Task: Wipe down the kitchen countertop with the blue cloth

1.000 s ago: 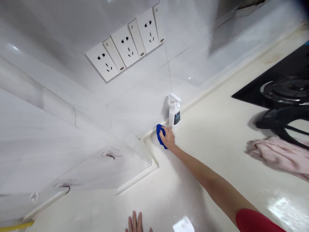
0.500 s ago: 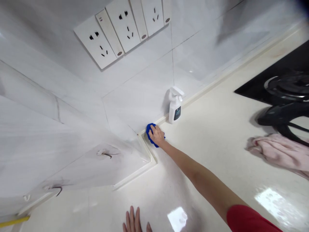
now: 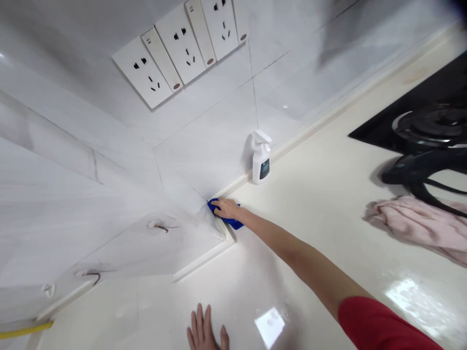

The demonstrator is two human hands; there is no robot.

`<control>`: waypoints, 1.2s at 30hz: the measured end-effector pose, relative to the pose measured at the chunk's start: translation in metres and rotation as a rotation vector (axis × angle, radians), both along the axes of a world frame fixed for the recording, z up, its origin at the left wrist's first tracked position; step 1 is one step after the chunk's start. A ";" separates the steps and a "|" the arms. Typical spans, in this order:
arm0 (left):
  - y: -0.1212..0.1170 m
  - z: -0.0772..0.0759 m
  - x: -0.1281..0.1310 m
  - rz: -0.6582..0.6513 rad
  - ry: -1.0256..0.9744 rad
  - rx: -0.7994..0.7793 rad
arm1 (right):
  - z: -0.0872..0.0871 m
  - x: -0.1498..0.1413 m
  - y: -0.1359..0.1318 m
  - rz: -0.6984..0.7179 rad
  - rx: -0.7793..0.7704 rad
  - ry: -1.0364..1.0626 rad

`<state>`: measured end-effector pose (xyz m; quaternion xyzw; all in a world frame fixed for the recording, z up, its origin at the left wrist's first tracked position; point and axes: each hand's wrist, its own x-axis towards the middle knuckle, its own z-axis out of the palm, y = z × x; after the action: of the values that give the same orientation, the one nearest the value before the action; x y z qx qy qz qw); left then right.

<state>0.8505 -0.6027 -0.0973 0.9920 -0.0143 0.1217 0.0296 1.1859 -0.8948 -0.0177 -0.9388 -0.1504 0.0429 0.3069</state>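
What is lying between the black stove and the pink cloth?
A black object with a looped part, seen in the head view between the stove and the pink cloth; what it is, I can't tell.

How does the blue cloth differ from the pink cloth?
The blue cloth is under the right hand; no hand touches the pink cloth. The blue cloth shows as a small patch, while the pink cloth looks larger and runs out of the picture. Both lie at least partly on the pale countertop.
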 end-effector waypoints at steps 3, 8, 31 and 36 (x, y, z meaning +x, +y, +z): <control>-0.003 0.007 0.000 -0.006 0.031 -0.015 | -0.004 -0.027 -0.006 0.048 -0.007 -0.009; -0.005 0.011 0.000 0.006 0.037 -0.030 | -0.008 -0.070 -0.013 0.085 -0.009 -0.038; -0.003 0.010 0.003 0.015 0.033 -0.033 | -0.025 -0.108 -0.062 -0.254 0.050 -0.105; -0.003 0.008 0.002 0.002 0.027 -0.026 | -0.050 -0.087 -0.040 -0.106 -0.170 -0.217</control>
<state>0.8528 -0.6053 -0.0889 0.9931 -0.0112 0.1085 0.0425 1.0992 -0.9347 -0.0673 -0.9672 -0.1288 -0.0625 0.2099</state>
